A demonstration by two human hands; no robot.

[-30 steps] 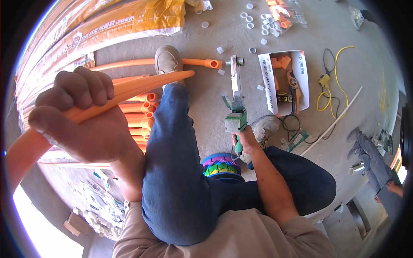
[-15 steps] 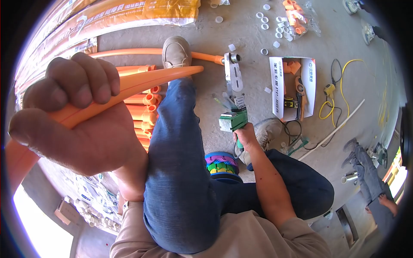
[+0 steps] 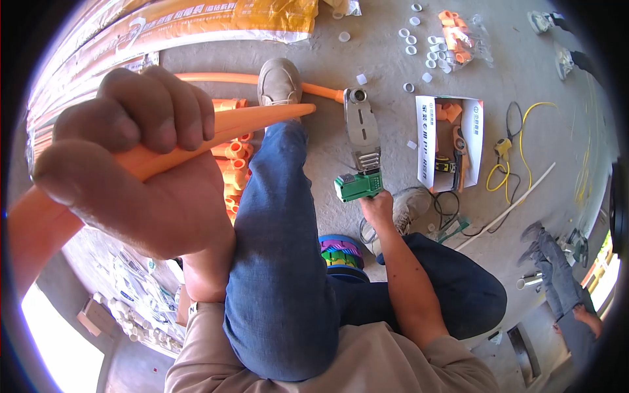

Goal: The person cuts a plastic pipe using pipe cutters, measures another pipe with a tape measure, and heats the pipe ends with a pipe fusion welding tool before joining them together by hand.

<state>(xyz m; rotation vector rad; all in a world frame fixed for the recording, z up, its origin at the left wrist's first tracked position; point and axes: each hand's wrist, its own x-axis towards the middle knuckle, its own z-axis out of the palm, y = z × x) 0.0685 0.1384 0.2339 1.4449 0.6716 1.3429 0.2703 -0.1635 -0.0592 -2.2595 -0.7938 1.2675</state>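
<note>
My left hand (image 3: pixel 141 170) is wrapped round an orange plastic pipe (image 3: pixel 262 114), close to the camera, with the pipe's far end pointing right across my knee. In my right hand (image 3: pixel 378 208) is the handle of a green pipe welder (image 3: pixel 359 186), its flat metal heating plate (image 3: pixel 362 128) reaching away from me. At the plate's far end, the heating socket meets the tip of a second orange pipe (image 3: pixel 324 90), which runs along the floor beyond my shoe (image 3: pixel 280 82). How deep that pipe sits on the socket cannot be made out.
A white carton (image 3: pixel 425 141) with orange fittings and a tape measure (image 3: pixel 445 164) stands right of the welder. Orange fittings (image 3: pixel 237 164) lie beside my left leg. White rings (image 3: pixel 411 50) are scattered farther off. A yellow cable (image 3: pixel 522 147) and other people's legs (image 3: pixel 553 268) are at right.
The welder has rolled in my right hand, so its plate now shows its broad face. My left hand and its pipe sit slightly farther right in view, as does most of the scene.
</note>
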